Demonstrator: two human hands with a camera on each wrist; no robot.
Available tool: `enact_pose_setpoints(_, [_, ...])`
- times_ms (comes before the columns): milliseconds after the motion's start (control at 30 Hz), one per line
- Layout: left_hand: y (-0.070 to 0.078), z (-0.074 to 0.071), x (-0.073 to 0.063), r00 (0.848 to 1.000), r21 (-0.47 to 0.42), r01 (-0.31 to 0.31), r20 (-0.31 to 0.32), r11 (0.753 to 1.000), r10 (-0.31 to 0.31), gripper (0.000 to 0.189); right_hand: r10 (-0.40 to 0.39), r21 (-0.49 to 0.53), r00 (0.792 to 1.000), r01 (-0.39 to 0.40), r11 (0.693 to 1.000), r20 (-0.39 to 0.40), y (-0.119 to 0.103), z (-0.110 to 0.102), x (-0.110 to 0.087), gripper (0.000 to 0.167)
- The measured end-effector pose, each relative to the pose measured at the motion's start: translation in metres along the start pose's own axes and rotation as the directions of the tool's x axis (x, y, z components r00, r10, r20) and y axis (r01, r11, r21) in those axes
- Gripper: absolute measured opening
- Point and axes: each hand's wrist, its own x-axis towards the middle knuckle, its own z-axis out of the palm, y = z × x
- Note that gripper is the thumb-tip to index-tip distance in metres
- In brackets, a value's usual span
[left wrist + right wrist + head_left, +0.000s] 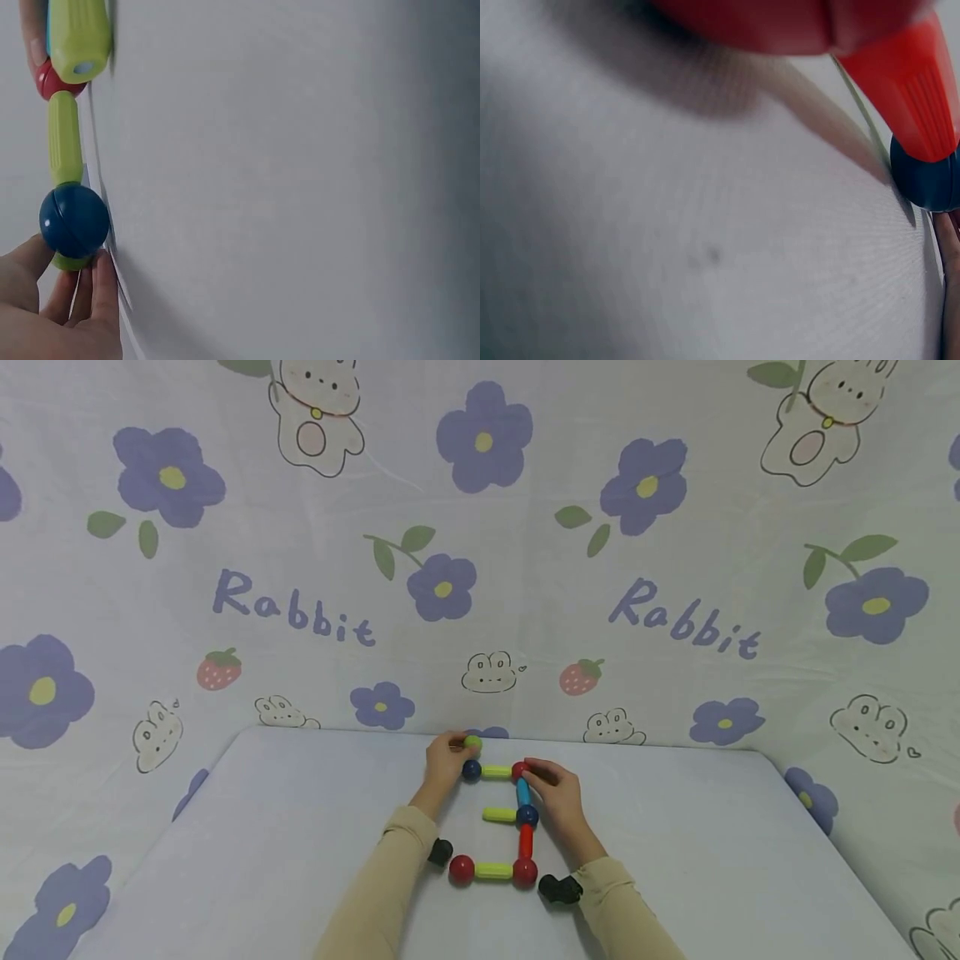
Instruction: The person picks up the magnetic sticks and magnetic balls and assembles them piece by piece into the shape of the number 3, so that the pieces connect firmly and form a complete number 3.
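Note:
In the head view my left hand (444, 768) pinches a lime-green piece (472, 742) with a round outline, at the dark blue ball (472, 770) of a ball-and-stick frame. The left wrist view shows my left fingers around that green piece, mostly hidden behind the blue ball (74, 221). My right hand (561, 789) holds the far red ball (521, 770) between thumb and fingers. A yellow-green stick (497, 772) joins these two balls. From the red ball a blue stick (523, 792) runs to another dark blue ball (527, 816).
A red stick (527, 841) leads to a near red ball (525, 872), joined by a yellow-green stick (493, 871) to another red ball (462, 869). One yellow-green stick (498, 814) juts left from the middle ball. Behind the white table (675, 827) hangs a printed cloth (525, 543).

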Motion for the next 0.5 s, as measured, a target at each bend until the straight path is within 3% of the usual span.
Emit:
enact_pose_setpoints(267, [-0.018, -0.016, 0.002, 0.999, -0.059, 0.041, -0.009, 0.997, -0.042, 0.035, 0.007, 0.0, 1.0, -0.007, 1.0, -0.003, 0.002, 0.001, 0.001, 0.032])
enact_pose_setpoints(333, [-0.023, -0.022, 0.002, 1.0, -0.082, 0.02, -0.011, 0.996, -0.021, 0.036, 0.013, 0.01, 1.0, -0.013, 1.0, -0.007, 0.001, 0.002, 0.002, 0.032])
enact_pose_setpoints(500, [-0.027, -0.036, -0.003, 0.998, -0.098, 0.053, 0.027, 0.994, -0.05, 0.038, 0.02, 0.03, 1.0, -0.019, 0.999, -0.013, 0.002, 0.003, 0.001, 0.033])
